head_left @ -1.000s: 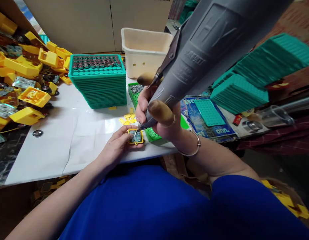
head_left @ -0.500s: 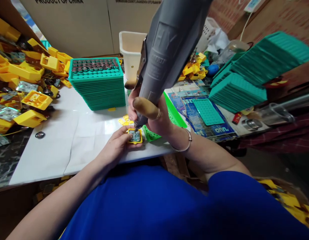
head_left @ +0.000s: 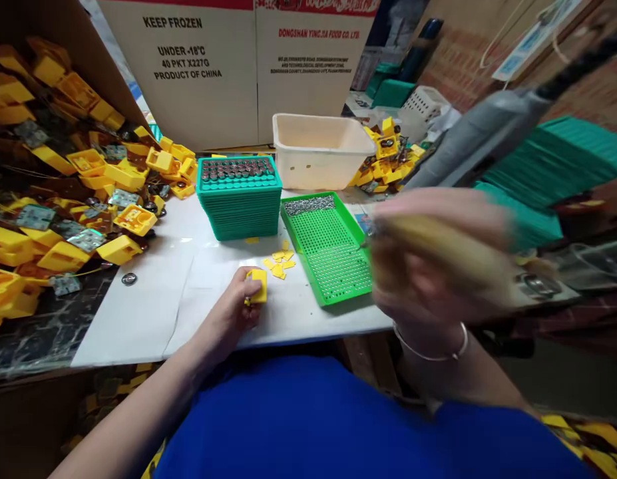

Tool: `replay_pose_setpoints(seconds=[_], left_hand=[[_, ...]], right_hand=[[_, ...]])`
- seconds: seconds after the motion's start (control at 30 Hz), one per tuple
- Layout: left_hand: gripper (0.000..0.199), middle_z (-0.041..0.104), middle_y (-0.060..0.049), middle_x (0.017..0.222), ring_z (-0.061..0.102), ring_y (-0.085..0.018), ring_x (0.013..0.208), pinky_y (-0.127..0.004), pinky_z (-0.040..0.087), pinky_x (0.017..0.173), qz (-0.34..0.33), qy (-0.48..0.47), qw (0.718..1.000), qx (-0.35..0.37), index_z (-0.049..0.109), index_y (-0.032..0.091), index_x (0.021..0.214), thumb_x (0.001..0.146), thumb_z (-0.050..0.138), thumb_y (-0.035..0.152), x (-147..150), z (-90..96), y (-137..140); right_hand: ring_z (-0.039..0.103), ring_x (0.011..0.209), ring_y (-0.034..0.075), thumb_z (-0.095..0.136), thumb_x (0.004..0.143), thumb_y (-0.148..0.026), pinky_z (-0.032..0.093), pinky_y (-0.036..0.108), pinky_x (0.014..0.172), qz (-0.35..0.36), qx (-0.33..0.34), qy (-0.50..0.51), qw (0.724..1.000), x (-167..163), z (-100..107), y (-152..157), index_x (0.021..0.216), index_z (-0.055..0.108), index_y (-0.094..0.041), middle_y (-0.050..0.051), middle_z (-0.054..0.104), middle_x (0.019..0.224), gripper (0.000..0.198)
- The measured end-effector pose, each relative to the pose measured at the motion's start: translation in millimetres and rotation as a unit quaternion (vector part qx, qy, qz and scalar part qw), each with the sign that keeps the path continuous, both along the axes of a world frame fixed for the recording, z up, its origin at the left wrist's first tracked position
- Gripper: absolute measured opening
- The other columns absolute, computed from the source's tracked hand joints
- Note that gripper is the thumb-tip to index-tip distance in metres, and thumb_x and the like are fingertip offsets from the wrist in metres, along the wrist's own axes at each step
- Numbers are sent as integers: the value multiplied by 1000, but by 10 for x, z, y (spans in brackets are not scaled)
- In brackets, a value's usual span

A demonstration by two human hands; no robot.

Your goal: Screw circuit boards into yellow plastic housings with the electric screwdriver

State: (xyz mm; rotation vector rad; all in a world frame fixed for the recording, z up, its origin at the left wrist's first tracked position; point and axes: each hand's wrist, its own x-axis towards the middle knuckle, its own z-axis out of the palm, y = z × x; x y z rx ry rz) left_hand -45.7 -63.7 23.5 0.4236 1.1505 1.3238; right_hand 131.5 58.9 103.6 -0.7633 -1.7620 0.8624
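Between the thumb and fingers of my left hand (head_left: 234,303) is a small yellow plastic case (head_left: 259,285), its flat yellow face showing. My right hand (head_left: 438,256), smeared by motion, is wrapped around a grey electric screwdriver (head_left: 480,130). The tool leans up to the right, its bit over the right edge of a green perforated screw tray (head_left: 333,249). Small silver screws (head_left: 308,205) are heaped at that tray's far end. Several thin yellow plastic pieces (head_left: 278,268) lie on the white table covering between my left hand and the tray.
A teal tray stack (head_left: 243,209) holds dark round parts on top. Behind stand a white bin (head_left: 323,163) and a carton (head_left: 198,100). Yellow housings and circuit boards (head_left: 123,176) pile up at left. More teal trays (head_left: 572,159) are stacked at right. A round metal part (head_left: 129,279) lies at left.
My right hand has swung the screwdriver away from the case, rightward to the green tray. The case in my left hand has turned, so its circuit board no longer shows. The view has shifted too.
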Motion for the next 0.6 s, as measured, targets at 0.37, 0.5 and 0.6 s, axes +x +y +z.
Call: replay_pose_setpoints(seconds=[0.37,0.5,0.6], left_hand=[[36,68,-10,109,72,-26,87,-36,56,77,-39,-27,998,37,59,18,106,77,75,30,-125,-26,-137],[35,70,-9,104,71,-26,97,-37,55,88,-11,-53,998,36,59,17,108,77,74,26,-122,-46,-125],[33,72,-13,102,70,-30,102,-41,55,87,-17,-79,996,30,58,16,108,79,70,28,-100,-69,-108]], right_hand=[[60,90,19,51,84,-10,45,35,82,67,253,-400,878,-1161,90,1067,97,73,-18,8,67,97,26],[59,79,18,55,82,-11,45,35,76,53,289,-430,854,-1258,55,1145,81,73,-16,8,65,83,18],[58,76,16,59,80,-11,45,33,77,43,302,-440,844,-1361,31,1216,73,70,-16,5,62,71,14]])
